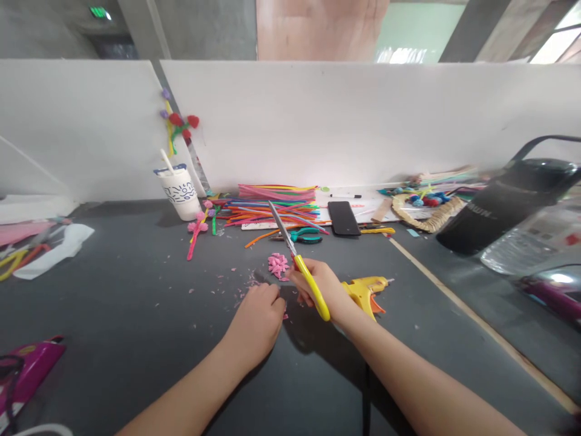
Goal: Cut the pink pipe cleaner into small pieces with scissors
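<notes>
My right hand grips a pair of scissors with yellow handles. Their blades are closed together and point up and away to the left. Beside it, my left hand is low over the dark table with its fingers curled in; whatever they hold is hidden. A bit of pink shows by the left fingertips. Just beyond both hands lies a small heap of cut pink pieces, with pink fluff scattered to its left. A yellow glue gun lies to the right, partly behind my right wrist.
Colourful pipe cleaners lie along the white partition. Teal-handled pliers and a black phone are in front of them. A white cup stands at the left, a large black bottle at the right.
</notes>
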{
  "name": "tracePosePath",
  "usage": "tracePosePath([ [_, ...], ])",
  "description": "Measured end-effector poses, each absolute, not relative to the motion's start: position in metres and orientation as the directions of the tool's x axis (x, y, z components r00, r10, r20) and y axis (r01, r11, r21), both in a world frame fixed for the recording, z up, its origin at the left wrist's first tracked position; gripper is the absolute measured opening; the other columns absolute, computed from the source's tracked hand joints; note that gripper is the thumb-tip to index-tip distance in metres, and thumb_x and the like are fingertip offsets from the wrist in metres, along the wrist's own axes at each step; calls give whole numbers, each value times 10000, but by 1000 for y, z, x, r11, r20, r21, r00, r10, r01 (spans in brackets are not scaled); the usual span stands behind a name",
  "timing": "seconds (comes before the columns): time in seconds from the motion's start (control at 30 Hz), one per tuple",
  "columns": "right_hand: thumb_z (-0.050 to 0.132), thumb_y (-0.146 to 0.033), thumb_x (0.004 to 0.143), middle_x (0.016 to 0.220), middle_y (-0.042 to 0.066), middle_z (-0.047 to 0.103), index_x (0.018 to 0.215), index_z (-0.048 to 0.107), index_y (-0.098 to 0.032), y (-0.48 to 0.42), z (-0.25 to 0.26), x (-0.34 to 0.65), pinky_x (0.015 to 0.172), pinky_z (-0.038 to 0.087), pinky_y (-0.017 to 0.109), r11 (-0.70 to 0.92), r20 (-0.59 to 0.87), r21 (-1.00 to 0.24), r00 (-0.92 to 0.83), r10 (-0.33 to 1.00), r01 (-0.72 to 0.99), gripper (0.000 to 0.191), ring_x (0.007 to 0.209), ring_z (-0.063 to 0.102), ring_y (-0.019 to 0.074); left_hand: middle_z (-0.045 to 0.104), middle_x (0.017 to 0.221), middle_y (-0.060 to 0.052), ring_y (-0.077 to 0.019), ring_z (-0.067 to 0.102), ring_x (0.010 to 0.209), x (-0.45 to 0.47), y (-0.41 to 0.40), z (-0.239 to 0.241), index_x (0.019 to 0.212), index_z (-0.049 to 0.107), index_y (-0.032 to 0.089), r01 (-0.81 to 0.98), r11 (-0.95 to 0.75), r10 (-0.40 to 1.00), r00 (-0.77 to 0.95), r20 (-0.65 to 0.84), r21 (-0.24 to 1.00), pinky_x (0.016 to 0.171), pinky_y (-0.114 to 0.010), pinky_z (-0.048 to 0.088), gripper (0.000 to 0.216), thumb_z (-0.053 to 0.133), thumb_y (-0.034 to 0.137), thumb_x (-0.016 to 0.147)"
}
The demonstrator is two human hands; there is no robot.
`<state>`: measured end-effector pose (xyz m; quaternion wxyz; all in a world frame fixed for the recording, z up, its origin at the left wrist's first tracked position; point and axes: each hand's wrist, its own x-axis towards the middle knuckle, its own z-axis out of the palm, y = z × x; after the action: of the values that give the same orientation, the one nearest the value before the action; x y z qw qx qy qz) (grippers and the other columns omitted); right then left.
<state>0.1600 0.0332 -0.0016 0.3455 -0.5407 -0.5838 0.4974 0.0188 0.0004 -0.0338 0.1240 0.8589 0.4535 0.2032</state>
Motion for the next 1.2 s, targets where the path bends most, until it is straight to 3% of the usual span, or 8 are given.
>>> tracePosePath([
  [0.2, 461, -213, 723, 350, -101, 369, 620, 435, -196, 24, 6, 158, 348, 317, 169, -44, -124, -960, -279, 952, 276, 108, 317, 379, 66, 569, 724, -36, -160, 548, 658, 9, -5, -16, 779, 502, 173, 672, -383, 920, 339, 196, 634, 596, -288, 420, 237, 296, 254, 866],
  [0.27, 462, -207, 722, 354, -103, 366, 648, 470, -188, 20, 9, 157, 363, 325, 171, -20, -115, -966, -356, 927, 259, 77, 323, 373, 63, 565, 648, -11, -131, 548, 585, 4, -7, -9, 739, 496, 169, 312, -32, 950, 306, -69, 950, 555, -252, 415, 242, 346, 322, 853],
  [0.5, 521, -159, 665, 501, -77, 479, 640, 467, -178, 9, 9, 152, 377, 304, 160, 38, -65, -971, -416, 907, 235, 62, 383, 392, 46, 546, 589, 0, -61, 484, 512, -5, -8, -7, 771, 607, 107, -236, 434, 868, 369, -333, 870, 529, -180, 393, 104, 602, 200, 725],
  [0.73, 545, -175, 663, 470, -91, 428, 629, 453, -184, 7, 9, 152, 373, 282, 166, 59, -28, -970, -349, 937, 237, 98, 365, 350, 42, 527, 585, 11, -65, 465, 510, -5, -9, 3, 737, 593, 123, -166, 425, 855, 397, -334, 890, 540, -196, 382, 131, 581, 253, 743],
  [0.83, 526, -198, 689, 443, -95, 419, 645, 455, -190, 10, 9, 153, 361, 290, 165, 30, -48, -972, -324, 945, 232, 84, 347, 369, 49, 512, 582, 16, -102, 462, 521, -12, -5, 8, 676, 550, 162, 155, 221, 897, 354, -263, 963, 533, -235, 356, 187, 505, 311, 780],
  [0.97, 510, -245, 725, 386, -102, 379, 659, 469, -191, 15, 9, 156, 341, 294, 161, -12, -87, -973, -317, 944, 232, 94, 324, 391, 60, 505, 751, -18, -147, 490, 671, -26, 2, 10, 491, 492, 173, 593, -127, 986, 160, 38, 795, 658, -287, 358, 348, 432, 320, 801],
  [1.07, 513, -272, 731, 371, -97, 386, 644, 467, -188, 15, 9, 155, 314, 260, 150, -40, -120, -971, -332, 936, 236, 130, 306, 379, 55, 481, 1058, -42, -165, 504, 782, -28, 3, 10, 737, 609, 207, 576, -134, 988, 137, 67, 807, 688, -287, 378, 75, 569, 246, 687],
  [1.2, 530, -281, 723, 395, -87, 424, 621, 454, -189, 10, 9, 150, 309, 256, 143, -67, -145, -971, -342, 928, 231, 157, 314, 380, 47, 576, 916, -42, -179, 523, 811, -18, -5, 13, 743, 648, 205, 333, -66, 952, 303, -41, 941, 726, -290, 376, 200, 481, 312, 774],
])
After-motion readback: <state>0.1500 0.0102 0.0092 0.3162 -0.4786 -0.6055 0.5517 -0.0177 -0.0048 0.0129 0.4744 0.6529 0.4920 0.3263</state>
